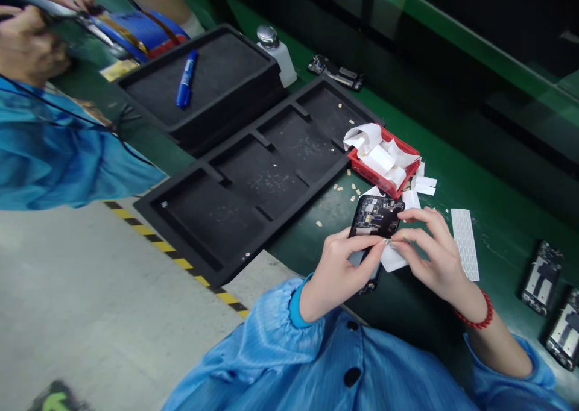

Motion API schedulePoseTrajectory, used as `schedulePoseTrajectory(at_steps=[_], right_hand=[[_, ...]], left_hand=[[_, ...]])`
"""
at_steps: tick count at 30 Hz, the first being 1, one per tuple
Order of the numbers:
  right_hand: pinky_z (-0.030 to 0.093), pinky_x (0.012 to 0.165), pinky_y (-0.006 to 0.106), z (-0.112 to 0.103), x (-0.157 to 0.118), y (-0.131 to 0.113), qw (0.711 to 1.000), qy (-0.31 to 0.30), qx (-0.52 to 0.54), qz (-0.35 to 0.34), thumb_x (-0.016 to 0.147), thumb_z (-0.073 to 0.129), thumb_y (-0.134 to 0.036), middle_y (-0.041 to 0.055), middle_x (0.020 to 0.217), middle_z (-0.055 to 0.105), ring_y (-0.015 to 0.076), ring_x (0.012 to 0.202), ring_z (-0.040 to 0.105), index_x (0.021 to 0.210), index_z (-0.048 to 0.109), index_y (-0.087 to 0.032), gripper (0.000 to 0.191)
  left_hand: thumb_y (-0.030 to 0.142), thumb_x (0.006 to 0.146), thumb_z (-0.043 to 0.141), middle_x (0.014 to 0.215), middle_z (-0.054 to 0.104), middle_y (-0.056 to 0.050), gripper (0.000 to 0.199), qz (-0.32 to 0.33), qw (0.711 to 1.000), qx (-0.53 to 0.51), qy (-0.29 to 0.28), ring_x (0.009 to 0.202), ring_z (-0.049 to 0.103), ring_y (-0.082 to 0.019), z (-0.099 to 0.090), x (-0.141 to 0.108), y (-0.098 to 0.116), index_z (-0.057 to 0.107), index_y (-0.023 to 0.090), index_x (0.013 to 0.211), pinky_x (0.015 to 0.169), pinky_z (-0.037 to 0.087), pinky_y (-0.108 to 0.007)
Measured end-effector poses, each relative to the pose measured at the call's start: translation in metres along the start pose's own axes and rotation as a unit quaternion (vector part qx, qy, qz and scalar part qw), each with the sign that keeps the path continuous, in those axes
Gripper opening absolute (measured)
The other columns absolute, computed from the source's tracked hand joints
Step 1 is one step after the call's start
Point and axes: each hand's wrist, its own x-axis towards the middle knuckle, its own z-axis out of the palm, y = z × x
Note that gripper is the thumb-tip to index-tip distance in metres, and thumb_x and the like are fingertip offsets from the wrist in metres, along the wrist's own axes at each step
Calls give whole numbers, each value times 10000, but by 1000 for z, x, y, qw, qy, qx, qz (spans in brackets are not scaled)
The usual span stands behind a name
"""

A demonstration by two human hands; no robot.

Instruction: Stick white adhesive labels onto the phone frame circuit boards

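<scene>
Over an opened phone (pixel 376 212) with its circuit board showing, my two hands meet fingertip to fingertip. Thumb and forefinger of my left hand (pixel 342 267) pinch the upper corner of a small piece of white paper (pixel 392 260). The same corner is between the thumb and fingers of my right hand (pixel 432 255), which wears a red bead bracelet. Whether a tiny label is between the fingertips cannot be made out. The phone lies on the green bench, its middle partly covered by my left hand and the paper.
A red bin (pixel 377 173) full of white paper scraps stands beyond the phone. Left are a black compartment tray (pixel 271 182) and a blue marker (pixel 185 79). A label sheet (pixel 465 244) and opened phones (pixel 541 277) lie right. A co-worker's hand (pixel 31 46) is upper left.
</scene>
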Motion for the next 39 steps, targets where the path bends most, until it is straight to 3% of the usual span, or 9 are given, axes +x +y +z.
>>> schedulePoseTrajectory(at_steps=[6,11,15,19,22,27,34,39], right_hand=[[430,1042,472,0,6,-5,993,-13,-103,-51,934,596,-100,141,1183,634,219,1077,610,999,573,-157,89],[457,1005,477,4,7,-5,982,1,-171,-84,931,535,-71,146,1137,669,244,1048,622,980,559,-156,100],[452,1043,474,4,0,-5,992,1,-112,-59,931,508,-46,126,1123,657,229,1086,610,949,541,-169,128],[480,1038,401,5,-2,-8,998,61,29,-16,893,659,-63,79,1035,691,169,993,652,1040,579,-167,197],[531,907,360,8,0,-11,993,84,74,25,864,717,-85,57,957,699,169,917,662,1070,615,-176,248],[501,756,304,7,5,-18,989,65,111,71,920,638,-86,25,847,653,134,818,612,927,595,-179,103],[464,923,379,6,4,-21,996,50,57,44,943,578,-74,24,857,656,140,833,612,953,567,-176,104],[453,1004,427,7,1,-21,996,82,11,44,895,657,-74,38,943,686,155,879,649,1005,637,-202,170]], left_hand=[[121,883,660,823,762,-70,125,46,998,52,8,714,717,-150,2,-4,2,784,122,867,671,570,-222],[118,891,641,816,759,-57,137,39,998,56,11,705,717,-146,4,-3,4,772,140,855,661,575,-224],[119,881,655,793,759,-46,123,24,998,55,26,716,709,-146,4,-2,6,772,142,848,668,574,-224],[120,872,676,792,763,-40,95,18,998,47,33,706,701,-142,4,-2,6,767,140,853,652,565,-226],[110,858,701,786,751,-37,62,28,997,39,61,695,697,-120,5,-4,7,756,130,838,662,564,-199],[125,869,694,772,724,-18,58,58,994,54,74,645,665,-96,5,-7,10,738,148,838,628,560,-185],[122,871,686,759,702,-20,53,84,990,76,81,626,653,-93,5,-7,10,726,139,841,605,542,-182],[125,875,684,771,696,-16,47,88,990,73,83,632,652,-92,5,-6,7,722,142,852,601,545,-179]])
